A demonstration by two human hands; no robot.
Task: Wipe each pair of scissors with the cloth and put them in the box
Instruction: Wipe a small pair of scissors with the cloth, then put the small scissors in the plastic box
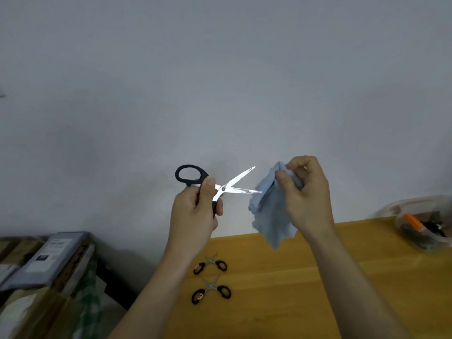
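1. Landmark: the wooden table [318, 277]. Every place below is given relative to it.
2. Your left hand [195, 211] is raised above the table's far left corner. Its fingers are curled round the lower handle of the black-handled scissors [220, 188], and the thumb presses near the pivot.
3. The scissors are held in the air with the blades spread apart and pointing toward your other hand. The upper handle loop stands free.
4. Your right hand [305, 192] is raised above the table's far edge. Thumb and fingers pinch the top of the blue cloth [271, 214], and the rest of it hangs down toward the table.
5. The tip of the lower blade lies at the cloth's edge; whether it touches cannot be told.
6. Step in hand, as a judgement: you are wiping this pair, with the open blades presented to the cloth.
7. The next move calls for folding the cloth over one blade and drawing it along the flat, with your fingertips kept off the cutting edge.
8. Two small scissors [211, 264] and [211, 289] lie on the table's left part, one nearer you than the other, apparently awaiting their turn.
9. The clear box [415, 241] sits at the table's far right edge and already holds some items. An orange piece shows among them.
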